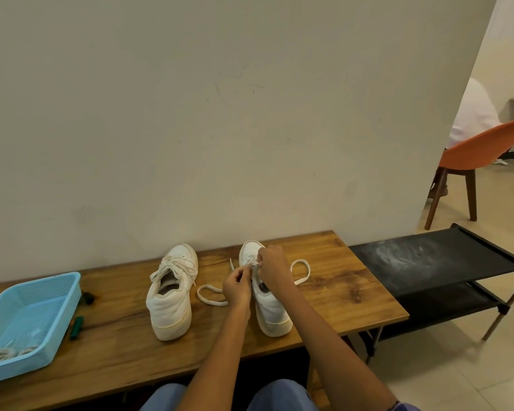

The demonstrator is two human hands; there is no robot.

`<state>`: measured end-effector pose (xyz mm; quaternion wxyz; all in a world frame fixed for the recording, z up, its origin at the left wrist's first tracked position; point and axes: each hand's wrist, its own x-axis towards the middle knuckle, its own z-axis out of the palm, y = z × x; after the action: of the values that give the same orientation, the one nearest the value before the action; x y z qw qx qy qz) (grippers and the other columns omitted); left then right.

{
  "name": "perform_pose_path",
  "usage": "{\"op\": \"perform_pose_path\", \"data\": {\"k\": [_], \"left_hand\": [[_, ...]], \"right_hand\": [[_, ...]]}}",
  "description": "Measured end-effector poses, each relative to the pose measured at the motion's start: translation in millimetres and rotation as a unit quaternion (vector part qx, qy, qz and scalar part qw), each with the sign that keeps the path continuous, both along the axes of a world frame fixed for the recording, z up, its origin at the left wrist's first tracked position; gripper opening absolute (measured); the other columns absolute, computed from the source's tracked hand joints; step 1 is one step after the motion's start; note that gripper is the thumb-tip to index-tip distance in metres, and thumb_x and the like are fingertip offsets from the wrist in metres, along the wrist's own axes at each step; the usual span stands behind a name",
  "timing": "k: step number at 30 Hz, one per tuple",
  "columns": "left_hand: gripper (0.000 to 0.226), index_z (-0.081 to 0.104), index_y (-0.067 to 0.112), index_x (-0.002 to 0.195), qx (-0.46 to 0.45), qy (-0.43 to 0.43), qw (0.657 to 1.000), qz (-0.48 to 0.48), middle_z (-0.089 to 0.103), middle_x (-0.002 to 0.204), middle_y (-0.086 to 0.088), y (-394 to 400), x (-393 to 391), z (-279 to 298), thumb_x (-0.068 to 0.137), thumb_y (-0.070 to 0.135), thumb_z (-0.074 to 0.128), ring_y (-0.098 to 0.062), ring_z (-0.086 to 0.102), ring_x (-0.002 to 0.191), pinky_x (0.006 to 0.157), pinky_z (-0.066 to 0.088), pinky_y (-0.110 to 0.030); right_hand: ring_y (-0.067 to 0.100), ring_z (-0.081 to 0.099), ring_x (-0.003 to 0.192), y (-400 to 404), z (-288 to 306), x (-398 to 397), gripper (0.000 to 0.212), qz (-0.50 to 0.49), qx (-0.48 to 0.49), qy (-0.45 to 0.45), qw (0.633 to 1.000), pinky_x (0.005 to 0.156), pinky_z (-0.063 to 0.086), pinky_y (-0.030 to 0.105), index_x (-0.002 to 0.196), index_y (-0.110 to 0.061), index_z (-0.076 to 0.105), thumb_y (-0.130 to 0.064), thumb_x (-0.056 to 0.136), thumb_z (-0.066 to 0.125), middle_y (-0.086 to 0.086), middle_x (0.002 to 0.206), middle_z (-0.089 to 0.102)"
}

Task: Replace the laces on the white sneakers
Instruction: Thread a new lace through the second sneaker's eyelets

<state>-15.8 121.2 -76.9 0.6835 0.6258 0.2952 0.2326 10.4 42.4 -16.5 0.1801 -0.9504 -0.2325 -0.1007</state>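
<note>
An indoor room, likely a home or shared living space, is suggested by a low wooden table (324,295) set against a plain cream wall (220,114). A black fabric shoe rack (445,262) is placed beside it on a tiled floor (457,381), and an orange chair (481,152) is seen beyond.

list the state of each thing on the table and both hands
left sneaker: laced, upright
right sneaker: upright, being laced
lace: loose ends on table
left hand: pinching lace
right hand: pinching lace
blue basket: holds coiled laces
</note>
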Motion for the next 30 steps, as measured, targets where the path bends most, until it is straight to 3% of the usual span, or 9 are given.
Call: {"op": "perform_pose_path", "data": {"k": [5, 11, 15, 19, 24, 28, 30], "left_hand": [[0.019, 0.069, 0.005, 0.102, 0.016, 0.005, 1.000, -0.005, 0.069, 0.099, -0.011, 1.2, -0.5, -0.8, 0.093, 0.014, 0.056, -0.023, 0.063, 0.090, 0.080, 0.054, -0.033], [0.023, 0.069, 0.007, 0.103, 0.095, 0.003, 0.995, -0.009, 0.069, 0.097, -0.009, -1.8, -3.1, 3.1, 0.093, 0.023, 0.056, -0.020, 0.062, 0.085, 0.072, 0.050, -0.026], [0.033, 0.068, 0.009, 0.085, -0.010, 0.008, 0.999, -0.052, 0.066, 0.080, -0.009, 6.6, -0.5, 5.3, 0.096, 0.034, 0.050, -0.020, 0.060, 0.078, 0.073, 0.051, -0.031], [0.025, 0.067, 0.005, 0.110, 0.034, 0.027, 0.995, -0.088, 0.067, 0.105, -0.011, 14.7, 0.0, 9.6, 0.097, 0.016, 0.050, -0.022, 0.061, 0.095, 0.083, 0.052, -0.032], [0.025, 0.067, 0.006, 0.113, 0.092, 0.032, 0.991, -0.087, 0.067, 0.109, -0.008, 11.5, -0.3, 10.3, 0.093, 0.019, 0.057, -0.022, 0.062, 0.100, 0.091, 0.053, -0.037], [0.019, 0.069, 0.005, 0.104, 0.069, 0.036, 0.995, -0.059, 0.069, 0.099, -0.010, 10.7, 2.1, 11.9, 0.092, 0.015, 0.058, -0.023, 0.063, 0.091, 0.082, 0.054, -0.033], [0.017, 0.068, 0.002, 0.098, -0.024, 0.012, 0.999, -0.027, 0.066, 0.091, -0.010, 10.7, 4.6, 19.6, 0.094, 0.011, 0.054, -0.022, 0.062, 0.085, 0.077, 0.053, -0.032]], "right_hand": [[0.025, 0.045, 0.115, 0.2, 1.9, -1.7, 0.025, 0.009, -0.061, -0.016, 0.998, 0.098, 0.035, 0.030, 0.118, -0.008, 0.055, -0.012, 0.098, 0.040, 0.012, 0.121, 0.055], [0.024, 0.047, 0.111, 2.8, 0.9, -0.1, 0.019, 0.024, -0.045, -0.020, 0.998, 0.088, 0.038, 0.028, 0.110, -0.006, 0.059, -0.011, 0.095, 0.049, 0.011, 0.114, 0.059], [0.025, 0.052, 0.102, 4.1, -2.3, 3.0, 0.017, 0.001, 0.009, -0.016, 1.000, 0.082, 0.039, 0.032, 0.107, -0.009, 0.056, -0.020, 0.095, 0.051, 0.008, 0.105, 0.062], [0.025, 0.050, 0.101, 3.2, -5.7, 1.9, 0.017, -0.006, 0.067, 0.010, 0.998, 0.081, 0.038, 0.030, 0.109, -0.008, 0.052, -0.014, 0.093, 0.053, 0.009, 0.105, 0.060], [0.021, 0.046, 0.092, 2.4, -9.1, 3.6, 0.016, 0.001, 0.122, 0.048, 0.991, 0.077, 0.041, 0.032, 0.102, -0.006, 0.053, 0.000, 0.087, 0.050, 0.013, 0.101, 0.060], [0.023, 0.050, 0.099, 2.9, -12.0, 5.0, 0.021, -0.008, 0.131, 0.054, 0.990, 0.082, 0.040, 0.031, 0.105, -0.010, 0.053, -0.004, 0.085, 0.052, 0.007, 0.102, 0.060], [0.021, 0.048, 0.101, 2.6, -11.3, 3.9, 0.028, -0.036, 0.147, 0.020, 0.988, 0.083, 0.037, 0.030, 0.107, -0.012, 0.052, -0.006, 0.081, 0.057, 0.003, 0.104, 0.059]]}}
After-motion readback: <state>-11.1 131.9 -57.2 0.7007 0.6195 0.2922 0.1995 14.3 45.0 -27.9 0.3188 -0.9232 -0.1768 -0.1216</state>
